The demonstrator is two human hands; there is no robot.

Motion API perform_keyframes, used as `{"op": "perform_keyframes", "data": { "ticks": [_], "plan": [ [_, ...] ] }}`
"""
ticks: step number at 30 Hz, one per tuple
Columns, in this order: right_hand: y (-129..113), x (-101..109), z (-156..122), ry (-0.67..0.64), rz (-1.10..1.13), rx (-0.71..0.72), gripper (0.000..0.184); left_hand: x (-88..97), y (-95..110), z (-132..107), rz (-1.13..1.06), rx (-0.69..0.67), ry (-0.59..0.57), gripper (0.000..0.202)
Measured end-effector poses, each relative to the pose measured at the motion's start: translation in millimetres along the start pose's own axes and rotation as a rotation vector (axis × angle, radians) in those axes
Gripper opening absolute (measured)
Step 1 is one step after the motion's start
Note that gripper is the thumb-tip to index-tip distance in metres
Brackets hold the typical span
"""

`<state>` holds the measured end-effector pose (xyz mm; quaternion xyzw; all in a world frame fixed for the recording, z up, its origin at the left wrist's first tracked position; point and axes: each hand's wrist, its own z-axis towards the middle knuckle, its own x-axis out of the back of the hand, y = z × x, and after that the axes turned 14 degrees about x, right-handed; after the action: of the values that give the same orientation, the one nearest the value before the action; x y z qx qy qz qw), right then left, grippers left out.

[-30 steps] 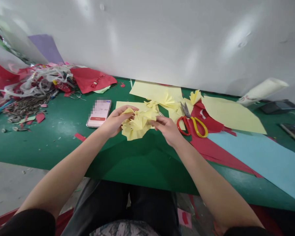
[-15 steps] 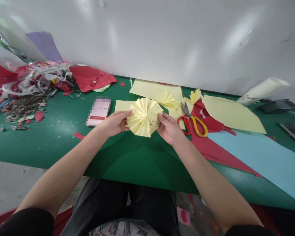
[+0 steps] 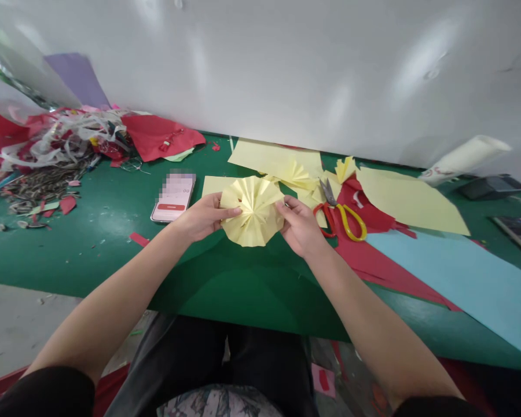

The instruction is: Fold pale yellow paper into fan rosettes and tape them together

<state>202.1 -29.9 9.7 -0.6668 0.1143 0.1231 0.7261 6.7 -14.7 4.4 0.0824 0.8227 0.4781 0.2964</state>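
A round pleated yellow paper rosette (image 3: 254, 223) is held up above the green table, its folds spreading from the centre. My left hand (image 3: 206, 217) grips its left side, thumb lying across the front toward the middle and fingers behind. On the right edge, my right hand (image 3: 298, 225) pinches the paper between thumb and fingers. Just right of that hand lie scissors (image 3: 336, 211) with one red and one yellow handle. Behind the rosette, another folded yellow paper fan (image 3: 296, 175) rests on yellow sheets (image 3: 273, 155).
A phone (image 3: 173, 198) lies left of my hands. Farther left is a heap of ribbons and cord (image 3: 65, 145) with red paper (image 3: 160, 136). At right are red paper (image 3: 373, 211), a light blue sheet (image 3: 455, 272) and a white roll (image 3: 466, 159). A white wall stands behind.
The rosette has shifted slightly left and turned a little. My left thumb has slid from its edge inward across the front. Both hands still hold it.
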Motion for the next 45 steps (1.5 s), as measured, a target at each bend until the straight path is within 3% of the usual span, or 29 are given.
{"op": "perform_keyframes", "data": {
  "ticks": [5,13,17,22,26,30,35,40,45],
  "plan": [
    [0,0,-1,-0.102,0.128,-0.136,0.028,-1.4,1,-2,-0.029,0.005,-0.040,0.027],
    [1,2,-3,-0.188,0.077,-0.111,0.032,-2.1,2,-4,-0.074,0.037,-0.048,0.017],
    [-3,2,-4,-0.176,0.012,-0.010,0.031,0.4,2,-4,-0.066,0.017,-0.023,0.018],
    [-12,2,-7,-0.220,-0.092,0.142,0.058,0.2,3,-1,-0.107,-0.026,0.100,0.023],
    [-12,2,-8,-0.261,-0.133,0.226,0.033,-1.3,4,0,-0.169,-0.053,0.201,0.023],
    [-8,2,-10,-0.199,-0.269,0.334,0.012,-2.8,4,-2,-0.137,-0.114,0.215,0.032],
    [-9,1,-16,-0.166,-0.387,0.408,0.009,-4.6,1,-6,-0.002,-0.219,0.165,0.043],
    [-11,2,-22,-0.180,-0.422,0.414,0.015,-6.8,3,-7,-0.101,-0.134,0.169,0.041],
    [-8,4,-25,-0.178,-0.261,0.355,0.025,-9.2,6,-9,-0.125,-0.070,0.182,0.037]
  ]
}}
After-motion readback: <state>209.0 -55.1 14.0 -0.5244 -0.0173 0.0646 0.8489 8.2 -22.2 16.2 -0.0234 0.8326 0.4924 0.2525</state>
